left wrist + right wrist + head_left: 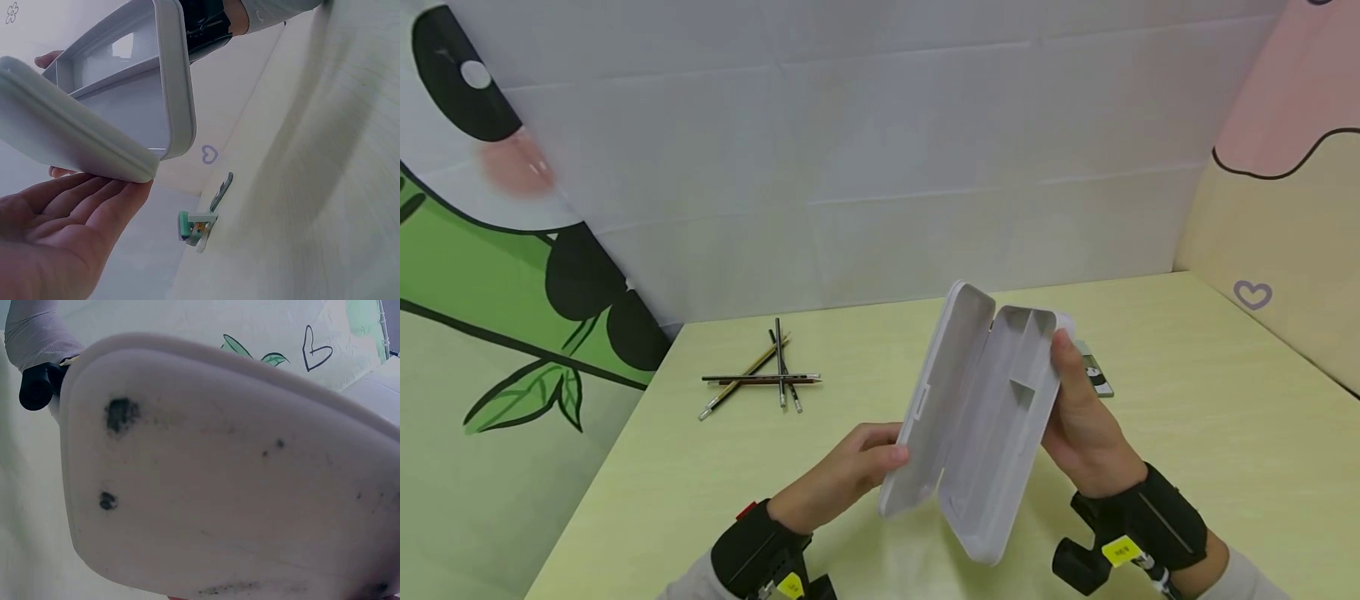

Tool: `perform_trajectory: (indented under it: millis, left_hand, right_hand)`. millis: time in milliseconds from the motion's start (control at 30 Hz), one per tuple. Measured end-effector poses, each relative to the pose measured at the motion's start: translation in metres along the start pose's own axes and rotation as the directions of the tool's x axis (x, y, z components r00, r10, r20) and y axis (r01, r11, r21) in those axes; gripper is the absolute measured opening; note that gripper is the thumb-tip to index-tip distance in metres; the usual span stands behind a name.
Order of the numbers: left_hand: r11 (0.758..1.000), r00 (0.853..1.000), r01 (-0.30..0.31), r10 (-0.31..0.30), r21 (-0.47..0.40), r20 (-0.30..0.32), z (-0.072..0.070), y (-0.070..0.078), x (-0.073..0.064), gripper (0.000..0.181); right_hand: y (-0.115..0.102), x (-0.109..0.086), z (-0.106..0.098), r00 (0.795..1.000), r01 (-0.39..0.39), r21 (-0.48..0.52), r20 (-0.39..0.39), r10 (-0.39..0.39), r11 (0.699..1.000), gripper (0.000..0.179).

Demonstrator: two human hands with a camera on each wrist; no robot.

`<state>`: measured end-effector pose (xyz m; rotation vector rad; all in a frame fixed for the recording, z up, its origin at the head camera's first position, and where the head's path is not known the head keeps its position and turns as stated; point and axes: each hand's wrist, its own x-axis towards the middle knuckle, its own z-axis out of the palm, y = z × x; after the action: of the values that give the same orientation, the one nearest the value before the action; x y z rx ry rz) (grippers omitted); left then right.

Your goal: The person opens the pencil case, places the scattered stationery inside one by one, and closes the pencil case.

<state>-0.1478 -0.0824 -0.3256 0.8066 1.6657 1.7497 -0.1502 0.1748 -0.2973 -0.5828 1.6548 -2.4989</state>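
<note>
A white plastic pencil case (996, 417) is held up above the table, tilted, with its hinged lid (936, 400) swung open to the left. Compartments of different sizes show inside its base, with nothing in them. My left hand (857, 462) holds the lid's lower left edge, thumb in front and fingers behind. In the left wrist view, that hand's fingers (103, 203) lie along the lid's outer side. Around the base's right edge grips my right hand (1086, 425), its thumb on the rim. The right wrist view shows the case's underside (219, 475), marked with dark smudges.
Several pencils (760, 379) lie crossed in a pile at the table's back left. A small green item (1097, 375) lies behind my right hand, partly hidden. White sheeting (880, 167) stands along the table's back edge, with printed panels at both sides.
</note>
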Motion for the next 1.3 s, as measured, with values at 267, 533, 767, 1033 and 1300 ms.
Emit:
perform_trajectory:
  millis: [267,533,767,1033,1300]
  left_hand:
    - [0.999,1.0,0.005,-0.004,-0.054,0.015,0.0,-0.001,-0.001,0.064]
    - [0.998,0.999,-0.007,0.009,-0.06,0.043,-0.002,-0.005,-0.002,0.067]
    - [0.997,0.999,0.026,-0.024,-0.073,0.025,-0.001,-0.005,-0.004,0.065]
    - [0.994,0.996,0.085,-0.085,-0.067,-0.007,-0.001,-0.002,-0.008,0.071]
    - [0.99,0.994,0.103,-0.107,-0.091,-0.03,-0.002,-0.001,-0.011,0.077]
  right_hand:
    - [-0.001,-0.002,-0.001,1.0,-0.013,0.018,-0.02,0.013,1.0,0.064]
    - [0.0,-0.002,-0.005,1.0,0.018,0.031,-0.002,-0.018,0.999,0.06]
    - [0.001,-0.003,-0.007,1.0,0.011,0.049,0.006,-0.011,0.999,0.058]
    - [0.001,-0.004,-0.009,1.0,0.01,0.068,0.005,-0.011,0.998,0.061]
    - [0.002,-0.002,-0.011,0.999,0.027,0.08,0.024,-0.029,0.996,0.061]
